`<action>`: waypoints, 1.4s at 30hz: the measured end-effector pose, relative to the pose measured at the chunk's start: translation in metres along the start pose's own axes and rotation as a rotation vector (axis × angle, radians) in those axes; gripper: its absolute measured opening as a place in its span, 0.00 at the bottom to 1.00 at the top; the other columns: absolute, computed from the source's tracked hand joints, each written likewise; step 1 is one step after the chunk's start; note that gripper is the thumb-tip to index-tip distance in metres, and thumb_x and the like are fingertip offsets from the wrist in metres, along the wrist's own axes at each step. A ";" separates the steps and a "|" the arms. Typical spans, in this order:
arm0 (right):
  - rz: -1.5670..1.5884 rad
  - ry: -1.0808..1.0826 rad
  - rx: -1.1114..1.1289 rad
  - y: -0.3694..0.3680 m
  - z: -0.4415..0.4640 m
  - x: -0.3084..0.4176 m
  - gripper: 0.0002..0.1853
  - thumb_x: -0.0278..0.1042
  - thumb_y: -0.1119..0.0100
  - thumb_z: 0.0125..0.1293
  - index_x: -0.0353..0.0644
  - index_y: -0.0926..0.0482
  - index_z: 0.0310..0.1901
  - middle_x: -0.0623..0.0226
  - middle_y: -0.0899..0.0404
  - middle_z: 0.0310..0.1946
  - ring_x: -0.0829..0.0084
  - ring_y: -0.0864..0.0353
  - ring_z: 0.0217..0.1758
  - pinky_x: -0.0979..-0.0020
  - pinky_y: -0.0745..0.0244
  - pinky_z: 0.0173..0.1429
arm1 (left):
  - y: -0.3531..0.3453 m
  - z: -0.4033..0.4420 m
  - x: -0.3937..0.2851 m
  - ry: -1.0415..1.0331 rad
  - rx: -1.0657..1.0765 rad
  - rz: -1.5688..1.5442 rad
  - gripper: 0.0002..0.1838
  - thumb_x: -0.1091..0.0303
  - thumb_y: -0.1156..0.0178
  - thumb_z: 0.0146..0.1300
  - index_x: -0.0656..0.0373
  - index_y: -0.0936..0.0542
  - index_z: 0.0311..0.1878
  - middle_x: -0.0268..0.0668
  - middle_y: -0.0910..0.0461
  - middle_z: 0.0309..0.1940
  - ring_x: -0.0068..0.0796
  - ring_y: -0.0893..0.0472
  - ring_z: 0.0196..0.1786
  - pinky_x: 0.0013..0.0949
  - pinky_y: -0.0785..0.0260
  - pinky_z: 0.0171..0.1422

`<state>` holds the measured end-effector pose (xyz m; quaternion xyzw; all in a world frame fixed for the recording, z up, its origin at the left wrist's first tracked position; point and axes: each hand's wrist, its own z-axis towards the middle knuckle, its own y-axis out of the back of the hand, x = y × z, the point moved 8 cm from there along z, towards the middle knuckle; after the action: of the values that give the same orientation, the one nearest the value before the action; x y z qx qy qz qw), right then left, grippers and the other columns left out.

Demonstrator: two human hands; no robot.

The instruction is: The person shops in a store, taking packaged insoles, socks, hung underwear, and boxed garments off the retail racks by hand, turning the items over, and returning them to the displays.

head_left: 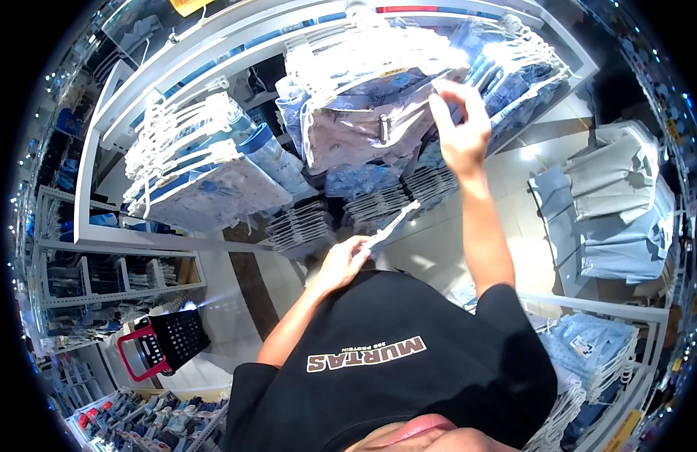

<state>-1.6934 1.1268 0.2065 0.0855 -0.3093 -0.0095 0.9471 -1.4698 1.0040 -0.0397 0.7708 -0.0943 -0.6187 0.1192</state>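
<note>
White plastic clothes hanger (pixel 394 224) slants up and to the right from my left hand (pixel 344 264), whose fingers are closed around its near end. Higher up, my right hand (pixel 463 128) reaches to the rack, thumb and forefinger pinched at the upper right corner of pale pinkish-grey shorts (pixel 348 139). Bright glare partly hides that contact. The shorts face me at the front of a tightly packed row of hung garments. Blue patterned shorts (pixel 356 179) show beneath them.
A white display rack (pixel 152 239) carries more hung shorts (pixel 213 197) on the left. Stacked hangers (pixel 299 226) sit below. A black basket with a red handle (pixel 175 343) stands on the floor at left. Grey garments (pixel 616 181) hang at right, and light-blue clothes (pixel 589 339) at lower right.
</note>
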 end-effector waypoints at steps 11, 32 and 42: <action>-0.216 -0.205 0.612 -0.011 -0.161 0.000 0.21 0.40 0.29 0.56 0.43 0.19 0.51 0.61 0.22 0.55 0.53 0.32 0.69 0.47 0.51 0.76 | -0.001 0.026 -0.047 0.016 0.074 -0.503 0.15 0.71 0.43 0.70 0.63 0.26 0.58 0.29 0.19 0.35 0.13 0.26 0.34 0.20 0.34 0.36; -0.395 0.094 0.302 -0.030 0.056 0.013 0.05 0.33 0.34 0.61 0.43 0.17 0.34 0.70 0.18 0.29 0.68 0.24 0.38 0.66 0.39 0.50 | 0.108 0.071 -0.093 -0.318 -0.383 -0.446 0.06 0.72 0.38 0.67 0.64 0.21 0.44 0.28 0.22 0.35 0.15 0.26 0.37 0.22 0.33 0.46; -0.380 0.103 0.171 -0.062 0.043 0.015 0.08 0.32 0.32 0.60 0.40 0.18 0.37 0.66 0.16 0.32 0.64 0.21 0.41 0.63 0.33 0.52 | 0.111 0.107 -0.045 -0.241 -0.352 -0.548 0.05 0.73 0.41 0.70 0.63 0.20 0.45 0.31 0.19 0.35 0.18 0.21 0.38 0.24 0.29 0.45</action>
<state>-1.7047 1.0579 0.2390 0.2226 -0.2385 -0.1572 0.9321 -1.5835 0.9041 0.0135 0.6563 0.2110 -0.7212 0.0675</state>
